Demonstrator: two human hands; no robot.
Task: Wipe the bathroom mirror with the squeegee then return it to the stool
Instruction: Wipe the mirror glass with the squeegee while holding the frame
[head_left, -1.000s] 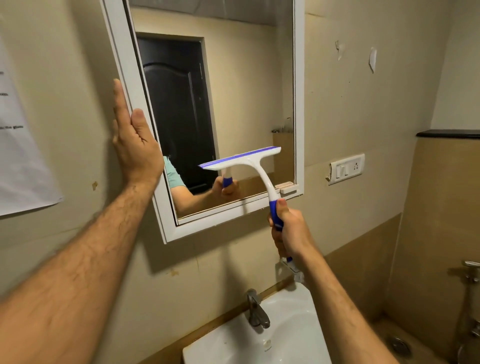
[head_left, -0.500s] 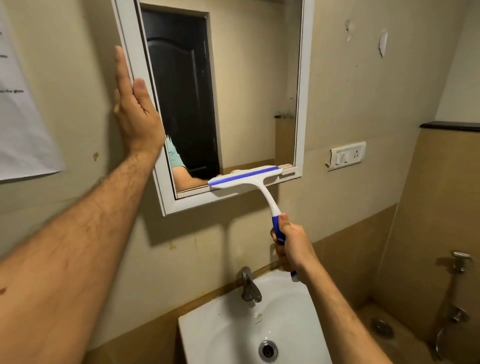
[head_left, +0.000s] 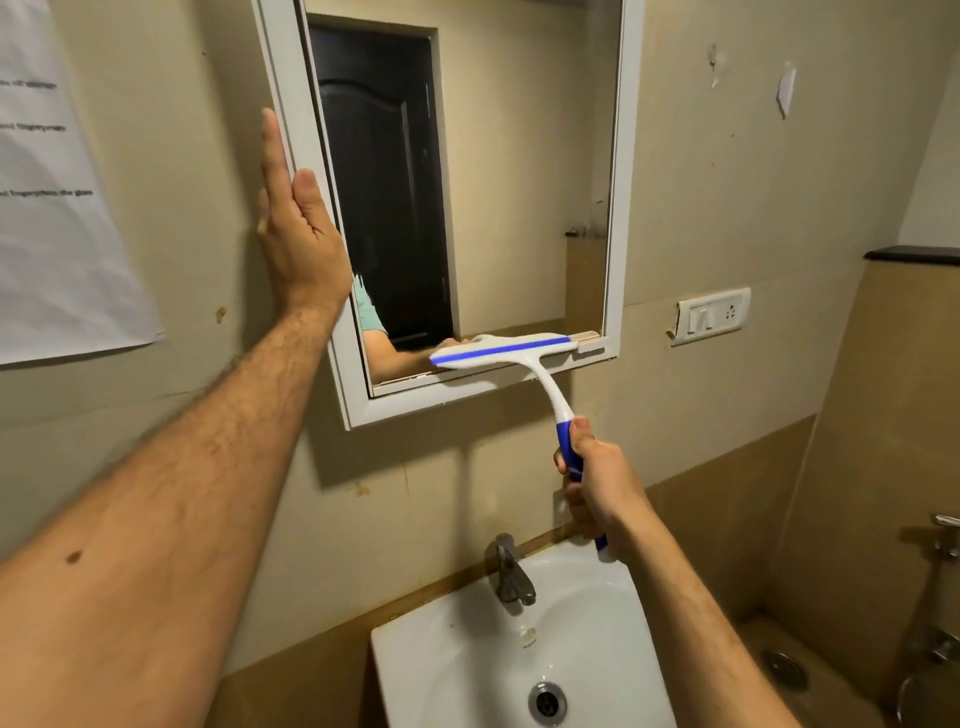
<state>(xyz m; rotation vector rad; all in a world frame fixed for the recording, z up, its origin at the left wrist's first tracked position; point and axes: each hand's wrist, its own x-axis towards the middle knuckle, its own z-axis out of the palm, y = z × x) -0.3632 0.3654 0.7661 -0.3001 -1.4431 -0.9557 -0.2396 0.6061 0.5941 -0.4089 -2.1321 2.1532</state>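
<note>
**Squeegee at the bottom edge of the mirror: finish the pass clean**

Head view (only one):
- Right hand (head_left: 597, 483) is clenched around the blue grip of the squeegee (head_left: 511, 351), thumb up along the handle. Grip looks firm, low on the handle.
- Squeegee blade lies roughly level across the bottom of the mirror (head_left: 519, 182), on or just over the lower frame rail, covering the right-hand part of the glass. Can't tell whether the rubber edge is touching glass or frame here.
- Left hand (head_left: 298, 234) is flat and released, fingers straight, palm against the mirror's left frame. Holding nothing, just bracing.
- Sink (head_left: 431, 670) and tap (head_left: 511, 571) sit directly below the mirror. Stool not in view.

Judgement: this reads as the bottom of a downward pass.

To do it well:
- Keep even pressure along the blade right to the rail, so no wet line is left at the bottom.
- Lift off cleanly, don't drag sideways.
- Next pass should overlap this strip; the left strip near the bracing hand looks uncovered by the blade's current position.
- Let drips fall toward the sink.
- Keep the left palm on frame, off the glass, to avoid prints.
</note>
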